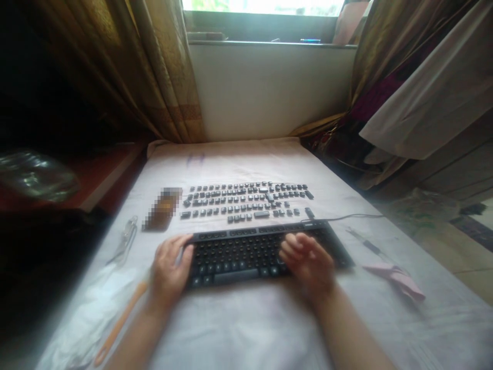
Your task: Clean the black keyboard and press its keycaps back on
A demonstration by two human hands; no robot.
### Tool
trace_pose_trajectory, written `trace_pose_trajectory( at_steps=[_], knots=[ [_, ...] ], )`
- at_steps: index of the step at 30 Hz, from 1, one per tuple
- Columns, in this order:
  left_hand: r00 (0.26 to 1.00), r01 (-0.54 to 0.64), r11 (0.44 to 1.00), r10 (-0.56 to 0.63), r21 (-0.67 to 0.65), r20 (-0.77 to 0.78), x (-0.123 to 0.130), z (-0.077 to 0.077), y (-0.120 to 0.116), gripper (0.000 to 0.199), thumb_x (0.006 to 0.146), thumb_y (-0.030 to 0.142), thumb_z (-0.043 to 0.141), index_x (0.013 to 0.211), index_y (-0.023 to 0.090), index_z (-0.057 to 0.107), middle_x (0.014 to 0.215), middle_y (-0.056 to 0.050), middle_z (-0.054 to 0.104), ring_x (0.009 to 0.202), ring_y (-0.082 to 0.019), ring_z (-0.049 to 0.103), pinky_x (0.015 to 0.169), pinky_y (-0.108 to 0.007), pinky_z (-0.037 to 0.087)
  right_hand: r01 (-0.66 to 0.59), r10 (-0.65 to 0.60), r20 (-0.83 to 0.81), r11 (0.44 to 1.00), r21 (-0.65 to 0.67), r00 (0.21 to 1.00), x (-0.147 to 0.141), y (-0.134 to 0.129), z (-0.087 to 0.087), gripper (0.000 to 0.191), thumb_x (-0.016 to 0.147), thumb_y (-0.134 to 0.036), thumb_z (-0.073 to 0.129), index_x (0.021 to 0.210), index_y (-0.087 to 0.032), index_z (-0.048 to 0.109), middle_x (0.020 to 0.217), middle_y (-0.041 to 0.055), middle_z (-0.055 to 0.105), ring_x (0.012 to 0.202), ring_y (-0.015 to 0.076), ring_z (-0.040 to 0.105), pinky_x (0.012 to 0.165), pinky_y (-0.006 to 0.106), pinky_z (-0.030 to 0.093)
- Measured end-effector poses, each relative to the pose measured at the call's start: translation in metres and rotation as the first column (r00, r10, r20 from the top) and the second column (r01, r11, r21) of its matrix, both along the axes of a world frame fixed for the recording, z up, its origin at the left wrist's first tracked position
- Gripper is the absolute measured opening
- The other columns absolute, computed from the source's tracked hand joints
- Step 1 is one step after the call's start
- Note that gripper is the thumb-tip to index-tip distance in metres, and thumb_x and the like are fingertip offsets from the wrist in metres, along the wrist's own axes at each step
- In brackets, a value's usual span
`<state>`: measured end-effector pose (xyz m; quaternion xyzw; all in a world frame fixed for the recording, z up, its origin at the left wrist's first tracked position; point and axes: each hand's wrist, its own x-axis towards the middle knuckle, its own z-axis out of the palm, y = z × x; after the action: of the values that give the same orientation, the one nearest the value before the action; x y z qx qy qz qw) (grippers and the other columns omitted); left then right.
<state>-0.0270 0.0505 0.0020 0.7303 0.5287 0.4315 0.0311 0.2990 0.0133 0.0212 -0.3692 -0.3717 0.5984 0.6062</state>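
A black computer keyboard point(239, 252) lies across the cloth-covered table, with most of its key positions bare of caps. Keycaps sit along its lower rows, and a long space bar point(235, 276) is at the near edge. My left hand point(169, 264) grips the keyboard's left end, thumb on the near side and fingers along the far corner. Over the right part of the keyboard, my right hand point(308, 259) is closed with its fingers curled; whatever is between them is hidden. Beyond the keyboard, loose black keycaps point(230, 209) are laid out in several rows.
A blurred-out dark rectangular object point(162, 209) lies at the left. Nearer are clear plastic point(129, 234) and an orange-handled brush-like tool point(121, 321). At the right lie a pen-like tool point(367, 244), a pink cloth point(396, 280) and the keyboard's cable point(356, 216).
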Motion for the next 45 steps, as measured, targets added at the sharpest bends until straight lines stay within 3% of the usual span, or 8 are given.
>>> trace_pose_trajectory(
  at_steps=[5,12,22,24,27,33,39,45],
  knots=[
    [0.900,-0.081,0.942,0.209,-0.325,0.382,-0.002,-0.020,0.011,0.053,0.091,0.052,0.052,0.132,0.019,0.056,0.132,-0.014,0.061,0.119,-0.026,0.061,0.105,-0.044,0.050,-0.002,0.002,0.086,1.000,-0.010,0.996,-0.002,0.000,0.003,0.034,0.085,-0.057,0.053,0.072,-0.027,0.058,0.066,-0.0030,0.030,0.053,0.0137,0.025,0.049,0.029,0.030],
    [0.889,-0.022,0.922,0.195,-0.387,0.413,0.002,-0.017,0.008,0.056,0.087,0.056,0.055,0.127,0.018,0.058,0.132,-0.015,0.061,0.114,-0.027,0.064,0.099,-0.045,0.054,-0.041,0.041,-0.004,0.999,-0.001,0.999,-0.009,-0.003,0.005,0.031,0.084,-0.048,0.062,0.066,-0.023,0.059,0.066,-0.0024,0.038,0.053,0.0112,0.033,0.051,0.028,0.033],
    [0.876,-0.006,0.917,0.197,-0.398,0.440,0.000,-0.019,0.009,0.055,0.086,0.059,0.054,0.124,0.019,0.061,0.129,-0.013,0.065,0.116,-0.027,0.064,0.103,-0.046,0.052,-0.170,0.176,0.228,0.984,-0.048,0.958,-0.008,0.020,0.021,0.036,0.072,-0.056,0.079,0.080,-0.020,0.077,0.064,0.0015,0.064,0.055,0.0113,0.053,0.053,0.025,0.043],
    [0.870,-0.002,0.917,0.198,-0.398,0.452,-0.001,-0.020,0.010,0.055,0.086,0.059,0.054,0.124,0.020,0.062,0.129,-0.013,0.066,0.115,-0.027,0.064,0.103,-0.045,0.052,-0.170,0.150,0.510,0.985,-0.007,0.847,-0.012,0.034,0.026,0.033,0.081,-0.052,0.072,0.090,-0.021,0.079,0.073,0.0044,0.072,0.062,0.0137,0.061,0.058,0.027,0.049],
    [0.874,-0.006,0.917,0.198,-0.398,0.443,-0.001,-0.020,0.009,0.054,0.087,0.059,0.054,0.123,0.020,0.063,0.128,-0.012,0.066,0.115,-0.027,0.064,0.103,-0.045,0.051,-0.193,0.003,0.887,0.976,0.098,0.461,-0.023,0.060,0.027,0.029,0.091,-0.043,0.060,0.096,-0.022,0.080,0.086,0.0057,0.077,0.076,0.0173,0.069,0.069,0.030,0.055],
    [0.881,0.009,0.918,0.180,-0.396,0.437,-0.001,-0.018,0.009,0.054,0.088,0.059,0.052,0.122,0.019,0.064,0.127,-0.013,0.066,0.114,-0.027,0.064,0.101,-0.044,0.052,-0.181,-0.152,0.983,0.969,0.169,0.104,-0.057,0.100,0.014,0.017,0.087,-0.022,0.065,0.094,-0.026,0.080,0.101,0.0079,0.075,0.094,0.0226,0.066,0.083,0.035,0.050],
    [0.886,0.010,0.918,0.175,-0.396,0.430,0.000,-0.018,0.009,0.053,0.089,0.058,0.052,0.122,0.019,0.065,0.126,-0.012,0.067,0.114,-0.026,0.064,0.103,-0.045,0.051,-0.305,-0.181,0.976,0.943,0.136,-0.124,-0.074,0.117,0.017,0.019,0.082,-0.026,0.073,0.100,-0.026,0.080,0.107,0.0082,0.072,0.102,0.0246,0.062,0.086,0.033,0.048],
    [0.886,0.011,0.922,0.170,-0.387,0.431,0.000,-0.017,0.009,0.050,0.089,0.056,0.052,0.120,0.018,0.065,0.125,-0.012,0.067,0.113,-0.026,0.065,0.101,-0.043,0.052,-0.366,-0.191,0.954,0.926,0.097,-0.230,-0.079,0.124,0.016,0.015,0.086,-0.028,0.069,0.094,-0.026,0.081,0.106,0.0080,0.071,0.099,0.0239,0.061,0.084,0.032,0.047]
  ],
)
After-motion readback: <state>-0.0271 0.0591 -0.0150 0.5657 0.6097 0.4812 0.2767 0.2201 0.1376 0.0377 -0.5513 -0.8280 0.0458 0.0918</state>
